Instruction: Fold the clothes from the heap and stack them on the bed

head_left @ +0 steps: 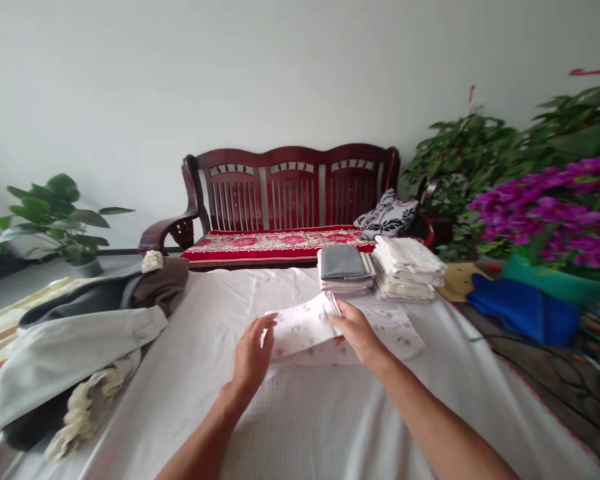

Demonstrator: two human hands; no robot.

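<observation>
A white cloth with a small floral print (300, 327) is partly folded, its folded part raised above the white sheet. My right hand (355, 330) pinches the layered edge of that fold at its right end. At the left end, my left hand (253, 350) curls its fingers and thumb around the cloth's edge. The rest of the printed cloth lies flat on the sheet, beneath and to the right of my right hand. Just beyond are two stacks of folded cloth, one topped with a grey piece (341, 262), the other cream-white (407, 263).
Loose dark and pale garments (80, 353) are heaped at the left on the white sheet (205, 413). A wooden bench (293, 187) with a patterned cushion (387, 215) stands behind. To the right are a blue cloth (525, 311), dark cables, purple flowers (555, 210) and leafy plants.
</observation>
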